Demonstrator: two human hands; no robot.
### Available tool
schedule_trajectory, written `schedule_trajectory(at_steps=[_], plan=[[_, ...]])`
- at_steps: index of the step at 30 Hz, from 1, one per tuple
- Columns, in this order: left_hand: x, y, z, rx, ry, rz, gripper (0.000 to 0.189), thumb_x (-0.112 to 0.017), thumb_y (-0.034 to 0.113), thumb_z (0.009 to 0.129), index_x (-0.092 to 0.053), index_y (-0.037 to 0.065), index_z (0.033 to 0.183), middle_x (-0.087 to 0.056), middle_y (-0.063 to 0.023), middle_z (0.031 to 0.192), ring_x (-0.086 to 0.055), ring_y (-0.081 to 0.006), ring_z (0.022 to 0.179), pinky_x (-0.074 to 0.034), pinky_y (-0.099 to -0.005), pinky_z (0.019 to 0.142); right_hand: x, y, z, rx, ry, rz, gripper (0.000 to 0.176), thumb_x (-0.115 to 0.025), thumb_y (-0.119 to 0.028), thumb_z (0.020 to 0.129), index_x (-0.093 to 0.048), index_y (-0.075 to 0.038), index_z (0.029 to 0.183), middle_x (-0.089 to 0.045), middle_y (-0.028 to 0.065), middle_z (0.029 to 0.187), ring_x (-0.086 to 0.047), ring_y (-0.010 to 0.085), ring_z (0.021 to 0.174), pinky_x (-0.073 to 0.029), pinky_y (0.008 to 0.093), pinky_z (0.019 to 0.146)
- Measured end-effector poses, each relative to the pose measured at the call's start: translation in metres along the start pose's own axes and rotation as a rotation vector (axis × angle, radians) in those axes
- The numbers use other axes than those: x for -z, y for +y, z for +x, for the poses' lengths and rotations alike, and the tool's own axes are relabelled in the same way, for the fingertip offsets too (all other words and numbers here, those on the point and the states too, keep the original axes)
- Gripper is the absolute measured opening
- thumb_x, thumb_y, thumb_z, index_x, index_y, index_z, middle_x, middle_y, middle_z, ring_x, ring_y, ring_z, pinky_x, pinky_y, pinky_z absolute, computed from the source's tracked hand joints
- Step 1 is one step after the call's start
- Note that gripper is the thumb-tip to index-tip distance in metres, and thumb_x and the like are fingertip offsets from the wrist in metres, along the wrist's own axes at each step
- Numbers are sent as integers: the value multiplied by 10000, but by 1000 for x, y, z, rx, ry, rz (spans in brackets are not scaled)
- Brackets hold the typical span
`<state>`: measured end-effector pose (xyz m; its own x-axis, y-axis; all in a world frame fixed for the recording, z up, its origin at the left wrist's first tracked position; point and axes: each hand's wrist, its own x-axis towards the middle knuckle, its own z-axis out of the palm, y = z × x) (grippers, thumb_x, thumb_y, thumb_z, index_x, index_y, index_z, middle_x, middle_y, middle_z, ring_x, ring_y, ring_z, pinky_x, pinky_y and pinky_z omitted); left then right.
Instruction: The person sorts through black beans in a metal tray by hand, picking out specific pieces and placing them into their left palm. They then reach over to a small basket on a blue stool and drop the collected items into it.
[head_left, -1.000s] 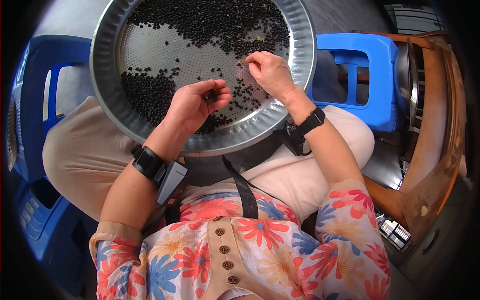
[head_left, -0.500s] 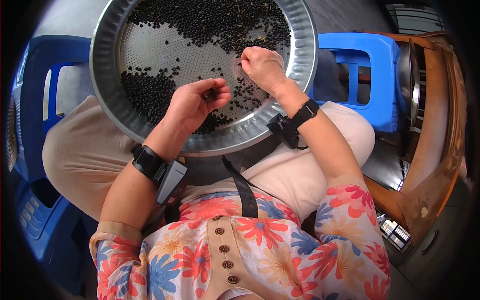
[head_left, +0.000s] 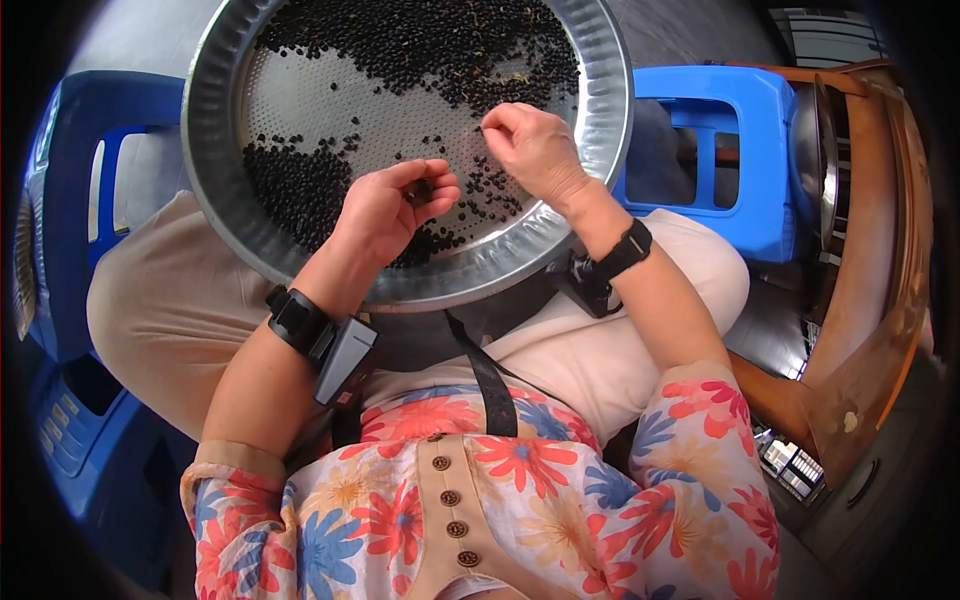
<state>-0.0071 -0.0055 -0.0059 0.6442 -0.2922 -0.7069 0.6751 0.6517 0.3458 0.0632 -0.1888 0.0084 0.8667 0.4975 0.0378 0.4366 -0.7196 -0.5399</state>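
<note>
A large round metal tray [head_left: 215, 205] with a perforated bottom sits at my lap, holding black beans [head_left: 295, 195] in a heap at the left and a wider spread at the far side. My left hand [head_left: 390, 208] is curled palm-up over the near part of the tray, with small dark bits in its fingers that I cannot make out. To its right, my right hand [head_left: 537, 152] hangs over the tray with thumb and index finger pinched together; whatever lies between them is hidden. Scattered beans lie under and between both hands. Pale stalk-like scraps show among the far beans.
Blue plastic stools stand on both sides, one at the right [head_left: 770, 160] and one at the left [head_left: 70, 140]. A brown wooden piece of furniture [head_left: 860, 250] is at the far right, with a metal lid-like disc [head_left: 815, 165] before it. My knees flank the tray.
My right hand has drawn slightly back toward me and to the right, its fingers still pinched. The left hand has stayed nearly in place.
</note>
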Motion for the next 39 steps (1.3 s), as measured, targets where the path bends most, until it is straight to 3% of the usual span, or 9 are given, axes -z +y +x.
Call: schedule_trajectory(at_steps=[6,10,13,17,20,24,27,32,39], plan=[[-1,1,-2,-5,10,-10,230,-429,98,908,-536,-86,996,-595,-161,899,-618,-224,791,-538,-285,715,-10,12,0,-64,-48,-114,109,-582,-150,762,-612,-57,811,-609,97,772,-600,261,714,-479,360,650],[2,-2,4,17,-26,-54,209,-454,98,896,-539,-79,968,-592,-160,887,-608,-236,781,-519,-293,696,-19,15,6,-10,-23,-285,160,-467,-171,768,-606,-97,741,-630,90,756,-620,269,745,-492,397,660],[-4,1,-1,-6,-11,-33,210,-475,98,893,-547,-83,971,-596,-156,864,-610,-222,772,-535,-279,681,-14,8,9,-46,-67,-328,159,-474,-162,760,-616,-95,736,-637,105,744,-631,272,745,-481,393,685],[-3,0,-2,-17,-9,-2,238,-458,119,903,-538,-85,995,-590,-169,903,-610,-230,799,-535,-286,710,-6,-3,9,-120,-106,-155,177,-519,-207,760,-623,-64,759,-643,121,770,-629,282,765,-484,392,696],[0,-2,1,-19,-29,-25,219,-455,123,902,-551,-57,982,-594,-123,899,-596,-199,817,-534,-287,701,-4,-28,0,36,-97,9,180,-518,-231,767,-580,-83,688,-615,99,731,-609,277,697,-480,397,638],[6,-7,5,10,-47,-96,186,-485,111,884,-573,-42,941,-598,-96,863,-588,-185,807,-527,-283,683,-13,-31,-9,165,-34,-54,188,-560,-238,747,-561,-79,646,-592,93,691,-591,296,681,-471,400,607],[-6,-1,-3,20,-38,-48,196,-456,95,896,-553,-68,947,-600,-144,854,-611,-214,762,-532,-283,695,-8,5,1,49,134,58,95,-526,-95,734,-606,-51,757,-597,123,753,-590,291,717,-473,382,645],[-4,-1,-5,14,-23,-33,243,-423,110,913,-538,-87,995,-592,-167,914,-613,-238,803,-536,-289,717,2,22,-1,-139,30,-51,134,-518,-108,775,-630,-59,831,-610,122,781,-595,289,724,-479,370,669],[-3,1,-6,17,-9,-29,245,-426,108,912,-532,-92,1005,-590,-169,917,-618,-233,800,-542,-283,706,-10,8,-1,2,-58,-34,168,-521,-124,785,-636,-55,886,-617,123,778,-604,283,715,-482,354,661]])
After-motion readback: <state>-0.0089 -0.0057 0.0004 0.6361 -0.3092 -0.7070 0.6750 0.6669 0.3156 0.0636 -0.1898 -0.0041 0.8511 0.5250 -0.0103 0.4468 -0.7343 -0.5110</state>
